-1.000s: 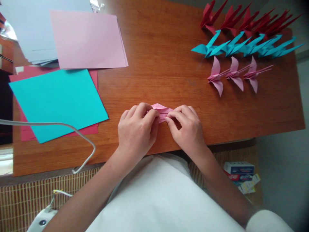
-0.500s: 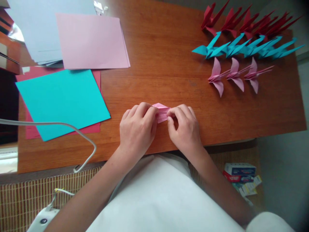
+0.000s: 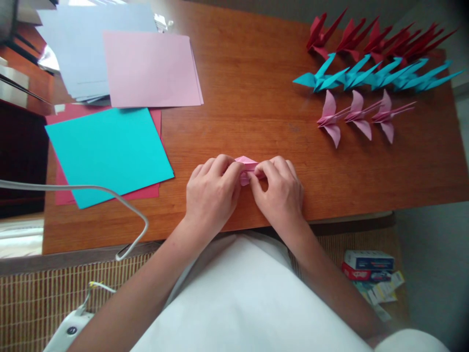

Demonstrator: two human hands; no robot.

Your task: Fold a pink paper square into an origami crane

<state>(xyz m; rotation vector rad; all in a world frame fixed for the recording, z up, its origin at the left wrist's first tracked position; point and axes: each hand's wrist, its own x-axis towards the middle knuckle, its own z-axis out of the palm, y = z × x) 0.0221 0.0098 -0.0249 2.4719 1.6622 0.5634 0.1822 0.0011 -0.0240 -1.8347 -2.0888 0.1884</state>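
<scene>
A small folded piece of pink paper (image 3: 247, 160) is held near the front edge of the wooden table (image 3: 234, 122). My left hand (image 3: 214, 188) grips its left side, fingers curled and thumb along the near face. On the other side my right hand (image 3: 279, 186) pinches the paper between thumb and forefinger, the thumb reaching toward its middle. Both hands cover much of the paper, so only its central folds and top corner show.
Rows of red (image 3: 318, 36), blue (image 3: 322, 78) and pink paper cranes (image 3: 331, 120) stand at the back right. Pink sheets (image 3: 154, 71), pale sheets (image 3: 84, 54), turquoise sheets (image 3: 110, 151) and red sheets (image 3: 65, 195) lie left. A grey cable (image 3: 91, 187) crosses the left side.
My right thumb has moved left across the near part of the pink paper, closer to my left hand. The view has shifted slightly, moving the sheets rightward in the picture.
</scene>
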